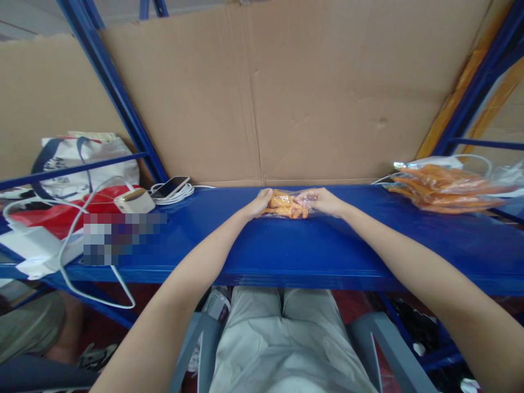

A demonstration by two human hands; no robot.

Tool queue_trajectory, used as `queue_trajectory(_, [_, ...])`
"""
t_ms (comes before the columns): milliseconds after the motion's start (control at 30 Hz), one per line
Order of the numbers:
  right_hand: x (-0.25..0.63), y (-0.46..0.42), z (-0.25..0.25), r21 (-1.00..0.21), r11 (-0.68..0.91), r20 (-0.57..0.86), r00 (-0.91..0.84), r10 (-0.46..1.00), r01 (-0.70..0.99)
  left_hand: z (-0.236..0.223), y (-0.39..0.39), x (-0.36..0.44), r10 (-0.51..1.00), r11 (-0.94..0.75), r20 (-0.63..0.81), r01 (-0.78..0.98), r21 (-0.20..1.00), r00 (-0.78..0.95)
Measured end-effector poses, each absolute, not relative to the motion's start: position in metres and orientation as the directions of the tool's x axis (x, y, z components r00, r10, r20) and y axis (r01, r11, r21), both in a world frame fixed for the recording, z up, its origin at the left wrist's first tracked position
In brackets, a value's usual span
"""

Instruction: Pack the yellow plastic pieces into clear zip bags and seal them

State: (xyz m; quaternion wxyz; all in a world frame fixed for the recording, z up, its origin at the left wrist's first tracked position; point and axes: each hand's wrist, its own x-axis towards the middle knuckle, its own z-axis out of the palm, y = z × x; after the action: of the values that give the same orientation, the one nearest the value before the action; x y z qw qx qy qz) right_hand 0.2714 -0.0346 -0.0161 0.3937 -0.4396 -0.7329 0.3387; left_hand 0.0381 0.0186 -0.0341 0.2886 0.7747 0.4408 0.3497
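the clear packet of orange pieces lies at the middle of the blue shelf, the left hand pinching its nine o'clock end and the right hand gripping its three o'clock end. from the packet, stacked orange packets sit well apart at three o'clock, and a phone on a coiled white cable at nine. cardboard stands at twelve.

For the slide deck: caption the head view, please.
Two bare hands hold a clear-wrapped orange item on a blue shelf.
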Motion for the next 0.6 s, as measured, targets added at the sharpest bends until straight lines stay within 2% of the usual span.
queue_trajectory(100, [0.266,-0.038,-0.015,-0.915,0.332,0.261,-0.291,0.92,0.229,-0.032,0.017,0.037,0.92,-0.359,0.227,0.457,0.814,0.319])
queue_trajectory(200, [0.265,-0.038,-0.014,-0.939,0.29,0.235,-0.27,0.934,0.187,-0.032,0.017,0.037,0.946,-0.304,0.199,0.49,0.817,0.256])
queue_trajectory(267, [0.267,-0.036,-0.013,-0.924,0.301,0.253,-0.21,0.944,0.236,-0.032,0.018,0.036,0.946,-0.304,0.193,0.507,0.807,0.26])
queue_trajectory(367, [0.27,-0.035,-0.01,-0.856,0.272,0.267,-0.075,0.961,0.44,-0.033,0.02,0.037,0.942,-0.317,0.202,0.508,0.801,0.269])
queue_trajectory(467, [0.271,-0.038,-0.006,-0.807,0.148,0.141,-0.056,0.988,0.571,-0.033,0.021,0.037,0.939,-0.315,0.195,0.482,0.818,0.282])
queue_trajectory(600, [0.27,-0.044,-0.005,-0.83,0.027,-0.019,-0.076,0.997,0.558,-0.031,0.018,0.038,0.954,-0.245,0.149,0.39,0.887,0.26])
